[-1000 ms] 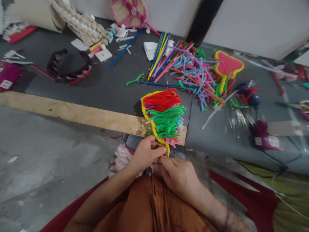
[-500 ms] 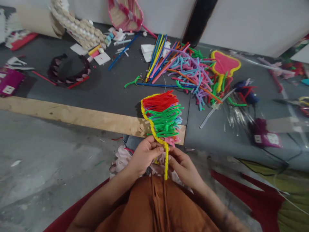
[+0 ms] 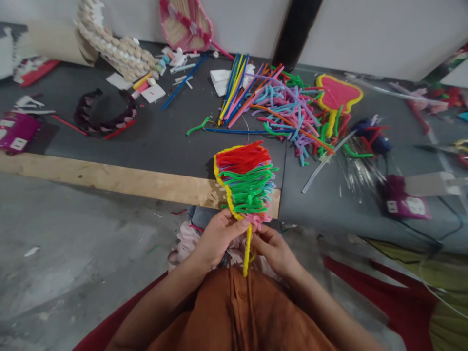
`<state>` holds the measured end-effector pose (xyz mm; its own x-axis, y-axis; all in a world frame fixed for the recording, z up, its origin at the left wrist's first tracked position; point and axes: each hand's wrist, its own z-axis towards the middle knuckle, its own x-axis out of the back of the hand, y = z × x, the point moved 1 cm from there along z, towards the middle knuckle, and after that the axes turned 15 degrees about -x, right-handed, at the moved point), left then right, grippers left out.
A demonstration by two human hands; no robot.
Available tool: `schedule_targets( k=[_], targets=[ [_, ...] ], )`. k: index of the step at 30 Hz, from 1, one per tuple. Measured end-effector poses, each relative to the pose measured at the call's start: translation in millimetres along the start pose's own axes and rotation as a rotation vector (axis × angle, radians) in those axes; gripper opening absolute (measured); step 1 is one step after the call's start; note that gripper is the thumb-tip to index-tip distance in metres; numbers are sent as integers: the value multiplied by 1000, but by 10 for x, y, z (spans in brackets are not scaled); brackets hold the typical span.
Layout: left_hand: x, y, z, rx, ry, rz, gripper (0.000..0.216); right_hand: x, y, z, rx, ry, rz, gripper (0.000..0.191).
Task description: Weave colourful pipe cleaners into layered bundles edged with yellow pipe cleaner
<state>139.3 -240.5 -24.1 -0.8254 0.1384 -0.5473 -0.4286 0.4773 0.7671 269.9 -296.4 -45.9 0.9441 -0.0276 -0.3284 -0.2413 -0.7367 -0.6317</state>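
A pipe-cleaner piece (image 3: 244, 187) with rows of red, green and pink stems hangs over the table's front edge. Twisted yellow pipe cleaner borders its left side, and a yellow tail (image 3: 247, 253) dangles below. My left hand (image 3: 223, 234) is closed on the lower yellow border, thumb on top. At the lower right, just beneath the pink stems, the fingers of my right hand (image 3: 272, 248) pinch together by a loose yellow strand; their tips are partly hidden.
Loose pipe cleaners (image 3: 288, 105) are heaped on the dark table (image 3: 164, 146), beside a pink-and-yellow shape (image 3: 338, 95). A dark headband (image 3: 104, 114) lies at the left. Wooden strip (image 3: 109, 178) runs along the front edge. Scissors (image 3: 448, 148) rest far right.
My left hand's thumb has shifted slightly up along the border. The yellow tail has swung left, and a yellow strand now shows by my right hand, which has moved slightly.
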Motion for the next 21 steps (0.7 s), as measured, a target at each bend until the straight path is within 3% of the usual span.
schedule_targets(
  k=[6, 11, 14, 18, 21],
  targets=[
    [-28, 32, 21, -39, 78, 58, 33, 182, -163, -147, 79, 151, -134, 37],
    [-88, 28, 26, -61, 125, 121, 33, 122, -354, -329, 259, 320, -308, 30],
    [-137, 29, 28, -100, 152, 154, 31, 21, -437, -432, 407, 420, -602, 25],
    [-180, 10, 64, -246, 260, 111, 27, -130, -442, -505, 774, 593, -1177, 18],
    [-196, -2, 112, -331, 332, 55, 25, -214, -380, -499, 831, 668, -1442, 24]
  ],
)
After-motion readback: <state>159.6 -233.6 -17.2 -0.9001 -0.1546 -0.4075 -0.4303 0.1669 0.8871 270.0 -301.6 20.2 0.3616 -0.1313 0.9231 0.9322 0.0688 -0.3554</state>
